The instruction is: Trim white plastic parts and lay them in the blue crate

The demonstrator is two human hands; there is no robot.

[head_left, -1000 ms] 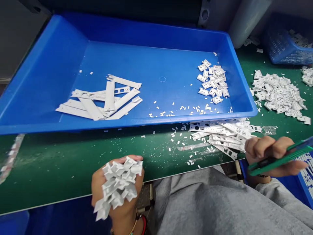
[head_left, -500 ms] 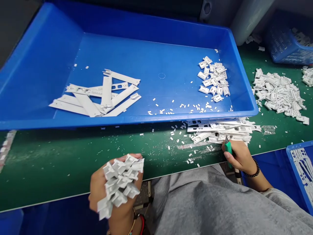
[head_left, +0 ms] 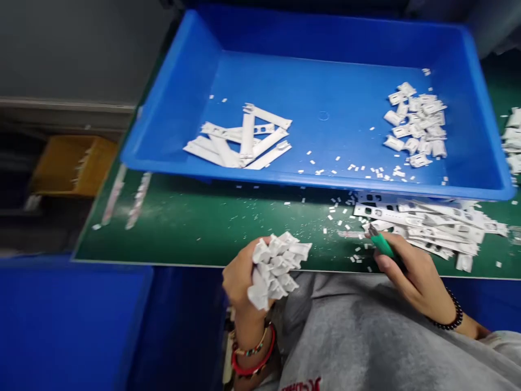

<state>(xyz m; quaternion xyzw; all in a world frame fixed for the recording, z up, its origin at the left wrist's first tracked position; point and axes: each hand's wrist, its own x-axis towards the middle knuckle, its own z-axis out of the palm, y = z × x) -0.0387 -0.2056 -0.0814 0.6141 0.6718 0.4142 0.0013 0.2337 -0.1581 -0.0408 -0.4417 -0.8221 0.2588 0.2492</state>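
Observation:
My left hand (head_left: 241,277) is closed round a bundle of white plastic strips (head_left: 279,266), whose channel-shaped ends point up toward me. It hovers over the front edge of the green table. In my right hand (head_left: 419,277) is a green-handled tool with a short metal tip, apparently nippers (head_left: 381,244). The tip points up and left, at the left side of a pile of white plastic strips (head_left: 439,231) lying in front of the blue tray. Whether the tip touches a strip I cannot tell.
The large blue tray (head_left: 325,182) holds several long white strips (head_left: 244,138) at left and short white pieces (head_left: 421,122) at right. Tiny white scraps (head_left: 378,172) litter tray and green table (head_left: 179,233). A yellow bin (head_left: 77,163) and blue container (head_left: 65,326) stand left.
My view has swung left, bringing in the yellow bin. My right hand with the nippers has shifted left relative to the strip pile. My left hand still grips its bundle.

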